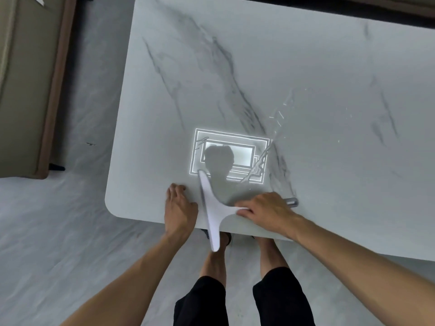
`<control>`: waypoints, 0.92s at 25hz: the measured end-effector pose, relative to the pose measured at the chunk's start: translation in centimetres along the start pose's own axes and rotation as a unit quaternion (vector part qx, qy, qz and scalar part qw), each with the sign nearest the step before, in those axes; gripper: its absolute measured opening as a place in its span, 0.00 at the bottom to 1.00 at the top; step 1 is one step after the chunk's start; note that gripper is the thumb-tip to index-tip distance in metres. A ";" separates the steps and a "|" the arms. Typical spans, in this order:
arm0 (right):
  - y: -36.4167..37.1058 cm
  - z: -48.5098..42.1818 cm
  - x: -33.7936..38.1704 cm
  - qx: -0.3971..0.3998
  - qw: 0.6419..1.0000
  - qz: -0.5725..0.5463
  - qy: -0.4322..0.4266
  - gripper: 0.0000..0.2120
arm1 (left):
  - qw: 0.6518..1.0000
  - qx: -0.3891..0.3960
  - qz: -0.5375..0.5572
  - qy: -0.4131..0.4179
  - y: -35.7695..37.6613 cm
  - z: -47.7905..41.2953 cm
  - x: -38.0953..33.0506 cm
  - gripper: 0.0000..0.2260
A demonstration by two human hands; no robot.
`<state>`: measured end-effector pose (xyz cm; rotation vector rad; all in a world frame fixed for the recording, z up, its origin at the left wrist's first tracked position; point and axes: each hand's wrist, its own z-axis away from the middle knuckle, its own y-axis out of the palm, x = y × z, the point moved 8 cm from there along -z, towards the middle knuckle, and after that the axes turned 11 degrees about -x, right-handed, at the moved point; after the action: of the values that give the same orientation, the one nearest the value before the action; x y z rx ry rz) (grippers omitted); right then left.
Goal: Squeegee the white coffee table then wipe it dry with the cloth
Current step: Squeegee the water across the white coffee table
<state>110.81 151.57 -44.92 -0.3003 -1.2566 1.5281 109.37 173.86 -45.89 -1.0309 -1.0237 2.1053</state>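
Note:
The white marble-look coffee table (282, 67) fills the upper right of the head view. A white squeegee (211, 208) lies across its near edge, blade running from the tabletop out past the edge. My right hand (266, 210) grips the squeegee's handle, whose grey end (292, 202) sticks out behind the hand. My left hand (179, 208) rests flat on the table's near edge, just left of the blade, fingers apart and holding nothing. Wet streaks and droplets (277, 118) glisten on the table right of centre. No cloth is visible.
A beige sofa (26, 90) with a brown base stands at the far left across a strip of grey floor (70, 231). My legs and bare feet (216, 262) are under the table's near edge. A ceiling light's reflection (228, 156) glares on the tabletop.

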 end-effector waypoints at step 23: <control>-3.7 -11.5 3.6 -0.033 0.999 -0.024 -0.012 0.18 | 0.984 -0.060 0.040 -0.163 -4.4 -3.6 5.7 0.22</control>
<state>119.96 160.28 -45.11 -0.2938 -1.3257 1.4560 109.93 181.87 -45.95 -0.8089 -1.2982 2.3539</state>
